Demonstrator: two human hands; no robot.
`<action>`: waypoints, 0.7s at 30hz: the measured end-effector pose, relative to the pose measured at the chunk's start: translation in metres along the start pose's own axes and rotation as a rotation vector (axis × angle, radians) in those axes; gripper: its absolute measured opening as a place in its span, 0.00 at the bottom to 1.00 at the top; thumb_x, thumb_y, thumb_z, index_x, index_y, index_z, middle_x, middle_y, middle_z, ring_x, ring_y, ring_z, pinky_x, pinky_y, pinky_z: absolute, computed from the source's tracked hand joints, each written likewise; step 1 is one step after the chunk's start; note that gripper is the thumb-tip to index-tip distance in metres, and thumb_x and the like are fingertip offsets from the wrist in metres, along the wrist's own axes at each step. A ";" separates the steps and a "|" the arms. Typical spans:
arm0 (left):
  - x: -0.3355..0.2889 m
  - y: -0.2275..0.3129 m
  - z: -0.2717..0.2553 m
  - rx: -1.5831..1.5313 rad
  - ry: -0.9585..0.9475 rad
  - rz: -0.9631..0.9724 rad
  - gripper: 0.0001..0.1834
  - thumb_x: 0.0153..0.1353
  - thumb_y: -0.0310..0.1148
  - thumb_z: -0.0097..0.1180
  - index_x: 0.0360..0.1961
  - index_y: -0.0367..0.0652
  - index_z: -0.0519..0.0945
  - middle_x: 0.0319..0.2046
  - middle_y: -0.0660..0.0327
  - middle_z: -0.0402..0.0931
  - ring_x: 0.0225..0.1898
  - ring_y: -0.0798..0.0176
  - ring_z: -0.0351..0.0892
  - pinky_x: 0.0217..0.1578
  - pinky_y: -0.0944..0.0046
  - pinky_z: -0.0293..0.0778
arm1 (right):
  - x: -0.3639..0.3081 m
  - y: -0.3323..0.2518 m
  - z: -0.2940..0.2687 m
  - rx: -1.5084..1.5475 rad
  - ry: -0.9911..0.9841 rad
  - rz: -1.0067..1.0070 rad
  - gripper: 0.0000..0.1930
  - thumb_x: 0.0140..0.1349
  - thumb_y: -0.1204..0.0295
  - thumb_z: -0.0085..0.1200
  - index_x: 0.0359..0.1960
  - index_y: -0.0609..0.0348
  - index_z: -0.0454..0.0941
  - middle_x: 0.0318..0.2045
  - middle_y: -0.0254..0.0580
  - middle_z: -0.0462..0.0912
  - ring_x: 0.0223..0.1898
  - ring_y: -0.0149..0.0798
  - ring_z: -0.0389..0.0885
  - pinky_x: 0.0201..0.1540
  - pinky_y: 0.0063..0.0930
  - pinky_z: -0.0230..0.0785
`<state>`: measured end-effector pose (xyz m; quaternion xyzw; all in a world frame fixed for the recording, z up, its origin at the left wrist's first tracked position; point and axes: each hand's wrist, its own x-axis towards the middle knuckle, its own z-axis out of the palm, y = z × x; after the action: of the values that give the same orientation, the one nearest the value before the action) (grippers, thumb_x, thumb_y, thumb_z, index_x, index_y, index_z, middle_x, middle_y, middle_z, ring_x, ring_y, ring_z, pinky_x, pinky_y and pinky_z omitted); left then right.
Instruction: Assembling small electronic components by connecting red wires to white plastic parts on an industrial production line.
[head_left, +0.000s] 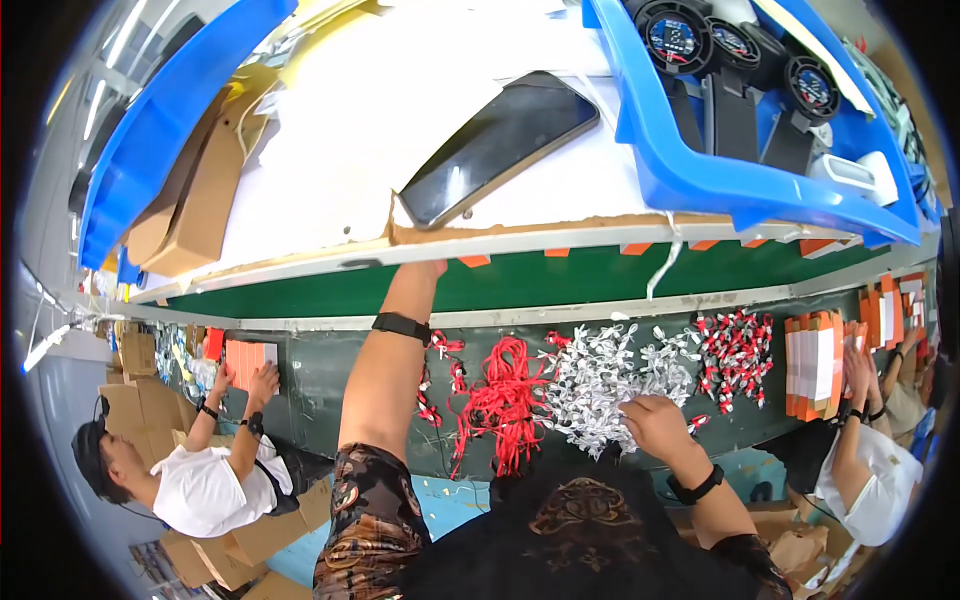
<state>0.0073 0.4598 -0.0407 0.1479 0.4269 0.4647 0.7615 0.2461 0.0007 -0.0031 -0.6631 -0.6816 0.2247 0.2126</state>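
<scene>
I am looking down at a factory packing line: a long green conveyor belt (pixel 600 285) with co-workers on both sides, piles of red cords (pixel 503 400) and white bagged parts (pixel 600 375), stacked orange-and-white cartons (pixel 815 362), cardboard boxes (pixel 140 400), and blue plastic bins (pixel 700 180) holding small black fans (pixel 675 35).

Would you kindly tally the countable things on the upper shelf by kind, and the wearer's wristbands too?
Round fans in the blue tray: 3
Phone: 1
Black wristbands: 2, left wrist and right wrist
Total: 6
</scene>
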 end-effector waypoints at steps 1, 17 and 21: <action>-0.008 -0.002 0.019 0.559 -0.141 0.181 0.48 0.51 0.72 0.50 0.65 0.49 0.66 0.62 0.56 0.66 0.66 0.55 0.61 0.67 0.50 0.53 | -0.003 0.006 0.001 0.010 -0.003 0.054 0.10 0.52 0.73 0.60 0.38 0.56 0.80 0.31 0.43 0.81 0.34 0.49 0.81 0.39 0.41 0.73; 0.027 0.011 -0.014 2.020 -0.318 0.520 0.25 0.69 0.50 0.41 0.54 0.43 0.76 0.54 0.51 0.77 0.57 0.48 0.73 0.60 0.52 0.65 | 0.011 0.007 0.000 0.011 -0.015 0.084 0.13 0.53 0.72 0.59 0.42 0.55 0.79 0.34 0.45 0.80 0.36 0.50 0.80 0.39 0.42 0.73; 0.002 0.007 -0.003 2.170 -0.410 0.844 0.25 0.65 0.53 0.46 0.51 0.45 0.78 0.51 0.54 0.79 0.53 0.49 0.76 0.56 0.53 0.68 | -0.006 0.000 0.002 0.018 -0.035 0.140 0.14 0.52 0.73 0.60 0.43 0.56 0.79 0.33 0.44 0.80 0.36 0.49 0.80 0.40 0.41 0.73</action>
<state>0.0014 0.4647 -0.0391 0.9185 0.3853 0.0416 0.0780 0.2451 -0.0053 -0.0043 -0.7030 -0.6352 0.2567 0.1907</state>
